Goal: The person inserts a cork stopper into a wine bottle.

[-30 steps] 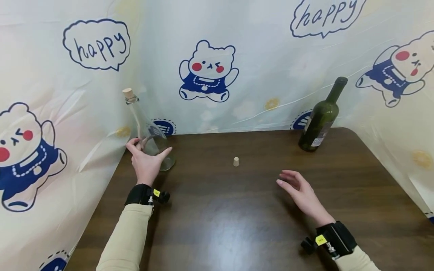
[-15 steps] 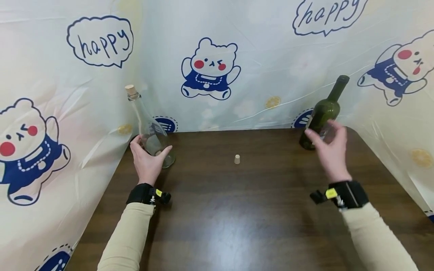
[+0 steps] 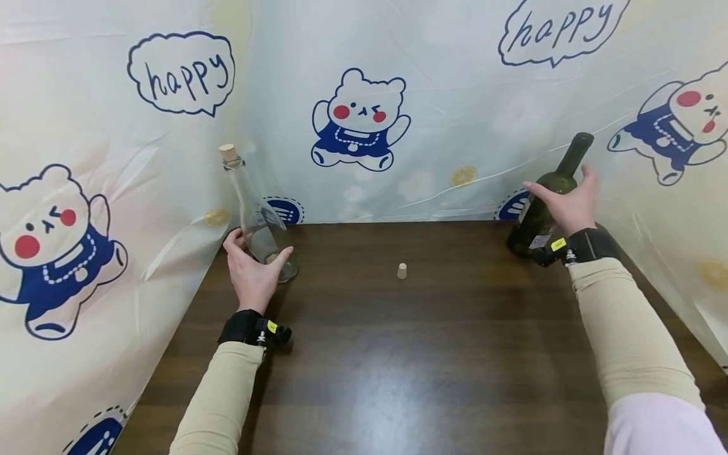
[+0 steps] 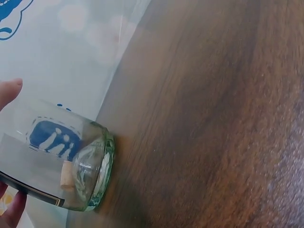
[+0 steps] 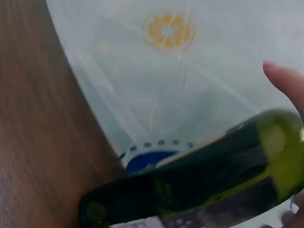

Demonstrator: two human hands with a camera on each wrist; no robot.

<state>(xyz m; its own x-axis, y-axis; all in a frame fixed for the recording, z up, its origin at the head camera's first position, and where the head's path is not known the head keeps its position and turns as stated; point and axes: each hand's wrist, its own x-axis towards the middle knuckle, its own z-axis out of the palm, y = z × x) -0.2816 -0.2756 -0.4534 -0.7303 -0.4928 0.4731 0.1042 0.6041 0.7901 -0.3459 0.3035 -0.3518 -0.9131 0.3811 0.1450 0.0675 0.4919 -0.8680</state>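
Observation:
My left hand (image 3: pixel 253 278) is around the lower part of a clear glass bottle (image 3: pixel 261 218), thumb on one side and fingers on the other. In the left wrist view the thumb (image 4: pixel 9 91) stands off the glass, and the fingertips at lower left seem to touch it. A cork stopper (image 3: pixel 228 153) sits in the bottle's mouth; another cork (image 4: pixel 67 175) shows through the glass near the base. My right hand (image 3: pixel 574 205) is spread about the shoulder of a green wine bottle (image 3: pixel 526 230). Its thumb (image 5: pixel 285 83) is apart from the glass in the right wrist view.
A small tapered cork (image 3: pixel 402 271) stands on the dark wooden table (image 3: pixel 398 360) between the two bottles. Behind the table hangs a pale cloth (image 3: pixel 443 114) with printed bears, close to both bottles.
My right hand has moved from above the table, forward and right, to the green bottle, its thumb and fingers spreading around it. The left hand has stayed at the clear bottle.

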